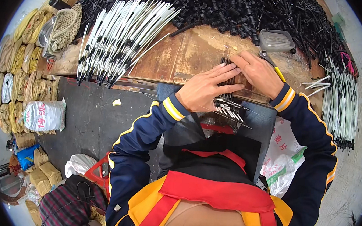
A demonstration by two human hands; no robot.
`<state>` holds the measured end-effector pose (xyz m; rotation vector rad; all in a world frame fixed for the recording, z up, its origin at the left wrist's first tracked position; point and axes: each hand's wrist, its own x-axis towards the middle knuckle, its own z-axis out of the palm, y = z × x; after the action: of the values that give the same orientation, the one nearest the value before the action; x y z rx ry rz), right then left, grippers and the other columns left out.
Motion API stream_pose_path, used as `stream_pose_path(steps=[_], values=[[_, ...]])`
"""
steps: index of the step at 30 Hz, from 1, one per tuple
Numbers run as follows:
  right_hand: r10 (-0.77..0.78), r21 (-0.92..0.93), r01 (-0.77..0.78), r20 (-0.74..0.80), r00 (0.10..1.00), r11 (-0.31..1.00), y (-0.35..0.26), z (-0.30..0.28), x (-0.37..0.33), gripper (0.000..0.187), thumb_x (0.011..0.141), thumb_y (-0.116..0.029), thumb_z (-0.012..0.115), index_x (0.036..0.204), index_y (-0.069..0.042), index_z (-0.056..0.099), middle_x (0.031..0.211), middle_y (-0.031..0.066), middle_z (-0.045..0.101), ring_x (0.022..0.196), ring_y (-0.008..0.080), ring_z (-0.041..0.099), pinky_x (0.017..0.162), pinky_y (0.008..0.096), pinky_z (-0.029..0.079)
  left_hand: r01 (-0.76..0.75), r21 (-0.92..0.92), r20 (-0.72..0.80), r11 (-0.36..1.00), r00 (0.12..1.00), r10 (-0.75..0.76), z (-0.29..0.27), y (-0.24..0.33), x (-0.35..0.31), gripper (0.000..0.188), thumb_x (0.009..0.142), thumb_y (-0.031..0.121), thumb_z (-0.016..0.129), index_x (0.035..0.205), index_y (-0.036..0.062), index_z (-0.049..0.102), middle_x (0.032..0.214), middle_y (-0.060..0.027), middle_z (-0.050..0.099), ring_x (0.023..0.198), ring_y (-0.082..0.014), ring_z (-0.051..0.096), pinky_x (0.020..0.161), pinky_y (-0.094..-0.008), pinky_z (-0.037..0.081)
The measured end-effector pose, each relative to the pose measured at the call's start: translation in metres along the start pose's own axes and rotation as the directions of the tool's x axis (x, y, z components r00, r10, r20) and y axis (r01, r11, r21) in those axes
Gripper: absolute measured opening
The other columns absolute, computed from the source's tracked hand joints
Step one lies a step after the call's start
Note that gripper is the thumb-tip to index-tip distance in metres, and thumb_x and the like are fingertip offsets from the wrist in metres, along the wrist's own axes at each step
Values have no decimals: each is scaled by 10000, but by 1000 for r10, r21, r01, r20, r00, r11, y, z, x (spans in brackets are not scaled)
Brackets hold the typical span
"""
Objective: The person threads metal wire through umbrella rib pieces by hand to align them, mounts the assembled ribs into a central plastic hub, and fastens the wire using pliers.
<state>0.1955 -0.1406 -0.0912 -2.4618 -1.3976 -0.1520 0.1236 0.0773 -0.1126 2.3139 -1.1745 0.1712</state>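
A bundle of thin black rods with white pieces at its near end (229,109) projects past the table's front edge, above my lap. My left hand (208,89) lies across it, with long fingers over the rods and the thumb on their right side. From the right, my right hand (258,73) meets it at the far end of the bundle, its fingers bent and closed. The fingertips of both hands nearly touch. What the right fingers hold is hidden. Just right of that hand lies a pair of pliers with yellow handles (279,74).
Black plastic parts (223,10) are heaped along the back of the wooden table (160,52). White rods with black fittings (123,36) fan out at left; more (342,104) hang over the right edge. A clear box (277,40) stands behind the pliers. Wrapped bundles (23,58) line the left.
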Motion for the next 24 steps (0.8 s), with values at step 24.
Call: stream_pose_path(steps=[24], values=[[137,905,-65,7,991,420,-87,-15,-30,686,722,-96,809,1329,0,504,1324,122,570,1284,218,480,1099,370,330,-43,-142,-86,989,996,31,0,-2,-1,699,645,209,767,1310,133,563,1460,-137,428,1372,-322,367,1158,-419,297]])
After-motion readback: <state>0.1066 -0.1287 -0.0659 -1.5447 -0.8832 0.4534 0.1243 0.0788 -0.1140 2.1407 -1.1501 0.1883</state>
